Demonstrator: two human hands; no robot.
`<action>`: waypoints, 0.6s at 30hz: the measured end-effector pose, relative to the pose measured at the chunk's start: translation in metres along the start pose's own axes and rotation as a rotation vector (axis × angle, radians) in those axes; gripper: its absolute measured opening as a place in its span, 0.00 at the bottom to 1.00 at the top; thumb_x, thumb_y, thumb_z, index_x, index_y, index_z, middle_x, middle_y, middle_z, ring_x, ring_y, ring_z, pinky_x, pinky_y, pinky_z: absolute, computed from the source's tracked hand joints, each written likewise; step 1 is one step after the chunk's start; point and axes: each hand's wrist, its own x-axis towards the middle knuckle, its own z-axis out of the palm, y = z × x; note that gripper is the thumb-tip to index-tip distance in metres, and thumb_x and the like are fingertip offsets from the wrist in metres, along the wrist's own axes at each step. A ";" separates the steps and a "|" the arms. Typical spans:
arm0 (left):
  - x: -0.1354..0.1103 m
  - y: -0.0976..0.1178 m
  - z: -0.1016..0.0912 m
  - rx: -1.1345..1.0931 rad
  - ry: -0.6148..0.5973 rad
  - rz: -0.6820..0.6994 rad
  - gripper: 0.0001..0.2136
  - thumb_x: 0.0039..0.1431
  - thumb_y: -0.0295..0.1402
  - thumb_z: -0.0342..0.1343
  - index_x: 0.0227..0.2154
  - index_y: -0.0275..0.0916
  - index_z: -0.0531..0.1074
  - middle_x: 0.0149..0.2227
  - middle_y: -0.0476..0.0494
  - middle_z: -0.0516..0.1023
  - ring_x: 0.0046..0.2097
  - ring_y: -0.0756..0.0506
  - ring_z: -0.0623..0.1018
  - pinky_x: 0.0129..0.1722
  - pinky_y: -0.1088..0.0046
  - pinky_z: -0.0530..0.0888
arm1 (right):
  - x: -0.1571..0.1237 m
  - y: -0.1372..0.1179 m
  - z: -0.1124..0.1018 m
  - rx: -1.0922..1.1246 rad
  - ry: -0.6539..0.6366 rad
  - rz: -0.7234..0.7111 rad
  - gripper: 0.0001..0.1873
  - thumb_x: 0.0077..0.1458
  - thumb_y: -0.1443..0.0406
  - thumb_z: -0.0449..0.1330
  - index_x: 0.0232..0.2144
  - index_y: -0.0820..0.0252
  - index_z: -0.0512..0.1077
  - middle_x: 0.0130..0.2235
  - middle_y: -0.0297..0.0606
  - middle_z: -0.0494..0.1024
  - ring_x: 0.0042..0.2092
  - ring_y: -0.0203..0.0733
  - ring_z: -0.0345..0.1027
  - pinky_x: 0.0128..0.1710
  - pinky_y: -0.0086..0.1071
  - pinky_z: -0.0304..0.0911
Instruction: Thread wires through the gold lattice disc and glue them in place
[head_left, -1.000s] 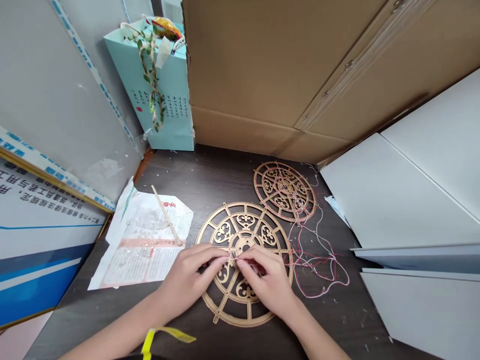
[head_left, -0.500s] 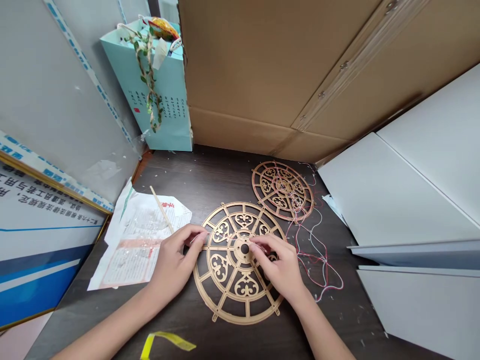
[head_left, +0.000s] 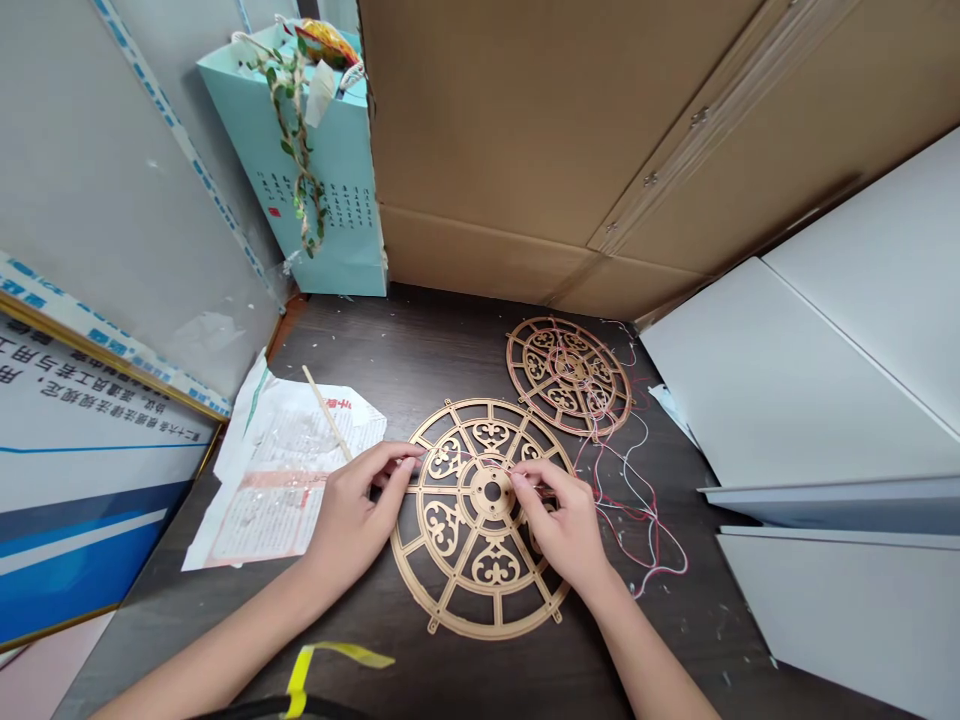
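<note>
A large golden openwork disc [head_left: 480, 560] lies flat on the dark table [head_left: 420, 350]. My left hand [head_left: 356, 510] rests at the disc's left rim, fingers pinched together near a thin thread stretched across the disc. My right hand [head_left: 562, 520] lies over the disc's right half, fingers pinched on that thread beside the centre hub. A smaller golden disc [head_left: 568, 377], wound with red thread, sits behind to the right. Loose red and white thread [head_left: 637, 500] trails from it to my right hand.
A printed paper sheet [head_left: 281, 480] with a thin wooden stick [head_left: 326, 412] lies to the left. A teal gift bag [head_left: 322, 170] and a cardboard box [head_left: 562, 150] stand at the back. White boards [head_left: 810, 400] lean at the right, a framed poster [head_left: 82, 470] at the left. A yellow strip [head_left: 330, 665] lies near.
My hands moved apart from the disc's centre: the left went to the left rim, the right stayed by the hub, drawing the thread out between them. The disc turned slightly.
</note>
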 end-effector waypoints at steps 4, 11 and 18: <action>0.000 -0.001 -0.001 -0.007 0.022 -0.019 0.12 0.67 0.44 0.54 0.43 0.46 0.78 0.41 0.53 0.82 0.40 0.53 0.80 0.42 0.78 0.74 | 0.000 0.002 0.000 -0.014 0.013 0.011 0.10 0.67 0.61 0.58 0.39 0.57 0.77 0.39 0.36 0.80 0.38 0.35 0.74 0.38 0.27 0.68; 0.003 0.001 -0.002 0.009 0.067 -0.026 0.11 0.64 0.43 0.57 0.41 0.42 0.79 0.39 0.50 0.81 0.37 0.52 0.78 0.37 0.77 0.73 | 0.003 0.007 -0.005 -0.074 0.036 -0.015 0.08 0.65 0.60 0.60 0.39 0.56 0.78 0.39 0.37 0.79 0.40 0.37 0.72 0.42 0.32 0.67; 0.002 0.004 -0.002 -0.020 0.049 -0.019 0.11 0.64 0.44 0.58 0.40 0.43 0.79 0.38 0.51 0.81 0.37 0.53 0.78 0.37 0.79 0.73 | 0.004 0.009 -0.005 -0.075 0.033 -0.024 0.06 0.65 0.62 0.60 0.37 0.55 0.77 0.38 0.34 0.78 0.41 0.36 0.71 0.44 0.32 0.65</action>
